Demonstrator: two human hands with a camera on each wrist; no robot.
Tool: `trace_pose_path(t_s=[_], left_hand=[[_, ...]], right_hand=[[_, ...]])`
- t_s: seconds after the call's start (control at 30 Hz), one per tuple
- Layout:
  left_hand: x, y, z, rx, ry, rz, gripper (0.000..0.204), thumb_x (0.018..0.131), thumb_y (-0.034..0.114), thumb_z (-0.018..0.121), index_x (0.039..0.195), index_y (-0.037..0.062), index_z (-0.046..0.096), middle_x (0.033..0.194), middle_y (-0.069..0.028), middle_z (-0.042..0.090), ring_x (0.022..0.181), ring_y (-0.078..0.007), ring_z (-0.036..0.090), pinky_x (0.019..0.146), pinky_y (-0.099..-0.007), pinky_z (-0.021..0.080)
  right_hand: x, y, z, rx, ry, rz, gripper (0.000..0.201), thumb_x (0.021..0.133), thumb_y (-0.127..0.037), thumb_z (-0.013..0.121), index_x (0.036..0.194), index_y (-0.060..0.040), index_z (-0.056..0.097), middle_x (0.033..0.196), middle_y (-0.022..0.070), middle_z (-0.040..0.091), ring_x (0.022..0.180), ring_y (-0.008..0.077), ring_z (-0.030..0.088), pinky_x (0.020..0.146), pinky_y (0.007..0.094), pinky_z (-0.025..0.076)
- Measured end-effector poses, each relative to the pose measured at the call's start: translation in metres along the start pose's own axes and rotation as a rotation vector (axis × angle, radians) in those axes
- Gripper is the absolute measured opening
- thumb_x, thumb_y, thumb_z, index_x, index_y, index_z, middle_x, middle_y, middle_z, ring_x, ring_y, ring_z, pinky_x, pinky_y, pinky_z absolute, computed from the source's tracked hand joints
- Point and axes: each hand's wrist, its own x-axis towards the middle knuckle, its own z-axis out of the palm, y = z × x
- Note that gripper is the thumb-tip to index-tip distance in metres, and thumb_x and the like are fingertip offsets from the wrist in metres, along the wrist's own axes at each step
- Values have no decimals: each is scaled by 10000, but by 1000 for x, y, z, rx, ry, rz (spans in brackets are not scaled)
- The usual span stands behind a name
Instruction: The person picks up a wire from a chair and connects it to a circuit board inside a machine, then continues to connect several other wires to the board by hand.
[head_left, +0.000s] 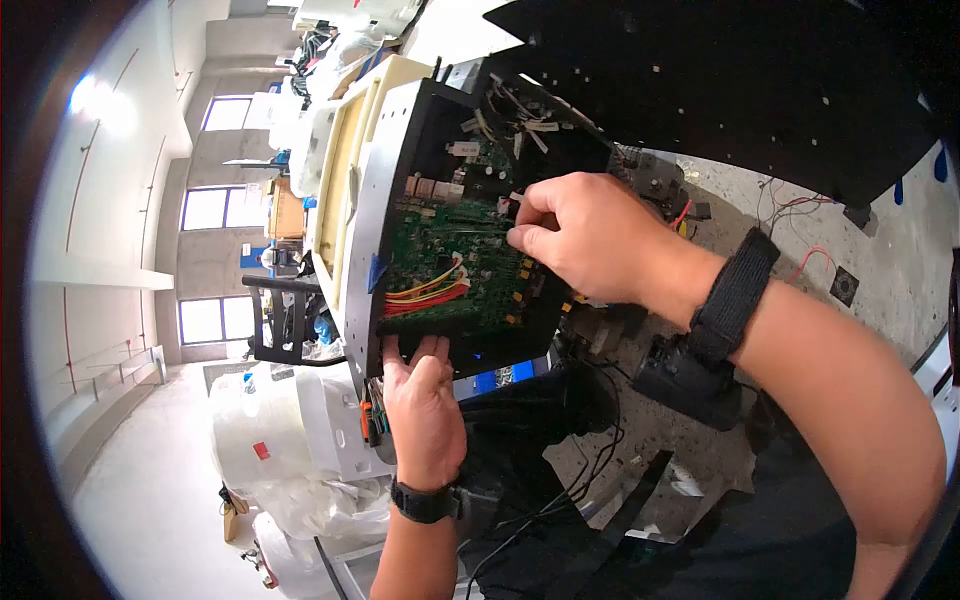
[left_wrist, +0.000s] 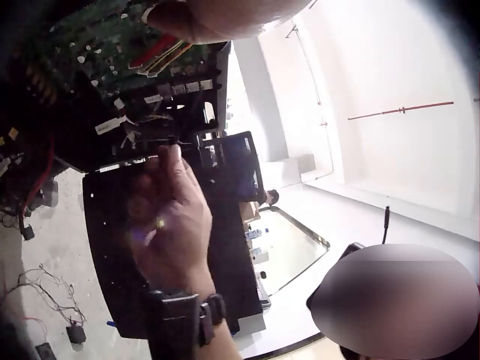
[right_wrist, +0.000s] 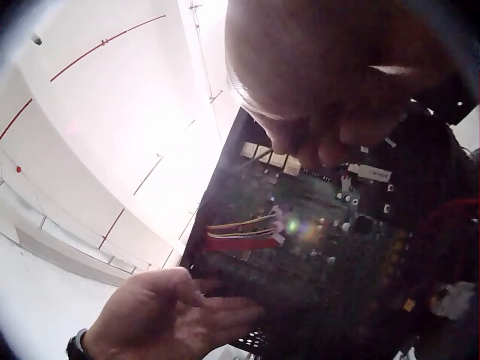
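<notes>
An opened black chassis stands on its side with a green circuit board inside. Red and yellow wires cross the board's lower part. My left hand lies against the chassis's bottom edge with its fingers straight, holding nothing. My right hand reaches into the board's right side, thumb and forefinger pinching a small connector there. The right wrist view shows the board, the wires, my left hand under the edge and my right hand curled above. The left wrist view shows my left hand at the chassis.
A large black perforated panel leans at the top right. White drums and plastic wrap sit at the lower left. Black cables and loose red wires lie on the concrete floor. A beige casing backs the chassis.
</notes>
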Motion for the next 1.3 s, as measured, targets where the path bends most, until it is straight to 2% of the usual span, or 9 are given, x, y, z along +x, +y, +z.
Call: trace_pose_path(t_s=[0.17,0.23,0.33,0.43,0.47,0.57,0.97,1.1,1.3], left_hand=[[3,-3,18,26,76,61,608,724,-65,429,1304,-30,252,1002,-83,497,927,-168,471,891,-288,367],[7,-12,18,85,53,186,541,725,-61,436,1249,-30,307,1004,-75,490,919,-152,466,863,-259,363],[5,-22,19,40,72,214,527,724,-63,429,1238,-26,319,1069,-86,498,942,-154,481,846,-256,367],[-2,-26,18,34,73,204,612,753,-73,428,1331,-11,237,1215,-119,471,1069,-180,480,909,-280,363],[-3,-30,15,61,38,238,636,772,-75,432,1357,-1,195,1245,-125,453,1104,-186,466,938,-289,352],[-2,-31,13,125,-25,266,672,815,-78,443,1396,12,119,1291,-135,414,1164,-199,432,993,-306,323],[-21,-38,13,256,9,359,645,774,-90,402,1363,-66,139,1331,-199,364,1238,-266,378,1018,-343,303],[-13,-29,8,-118,-78,173,581,766,-96,396,1327,-32,260,1327,-196,382,1209,-263,420,1026,-359,317],[5,-16,7,-687,-259,-1,561,761,70,428,1309,-8,333,1298,-183,422,1163,-270,455,1040,-394,298]], right_hand=[[2,-10,27,-22,46,-387,159,767,-179,610,781,-26,654,873,175,629,845,332,597,772,380,472],[1,-12,38,-17,-28,-486,143,757,-177,622,756,-37,649,970,178,626,1046,310,539,890,385,420],[-2,-13,47,-19,-141,-525,146,750,-178,630,754,-33,646,979,178,626,1061,303,532,892,377,419],[-3,-13,50,-11,-353,-403,153,765,-174,624,772,-21,628,986,166,611,969,308,556,827,381,434],[-2,-11,54,24,-322,-465,169,775,-178,610,787,-10,623,850,146,620,873,296,575,764,376,447],[-4,-16,53,171,-350,-333,187,751,-168,595,799,5,648,808,187,637,783,322,609,725,379,476],[-3,-10,40,152,-382,-252,206,758,-184,591,815,4,656,803,189,640,781,320,616,712,376,480],[-5,-16,44,338,-563,-193,205,788,-173,593,831,24,630,759,151,632,696,253,599,657,332,464],[-2,0,24,375,-498,-172,203,797,-188,621,822,13,637,766,93,647,709,140,579,673,293,458]])
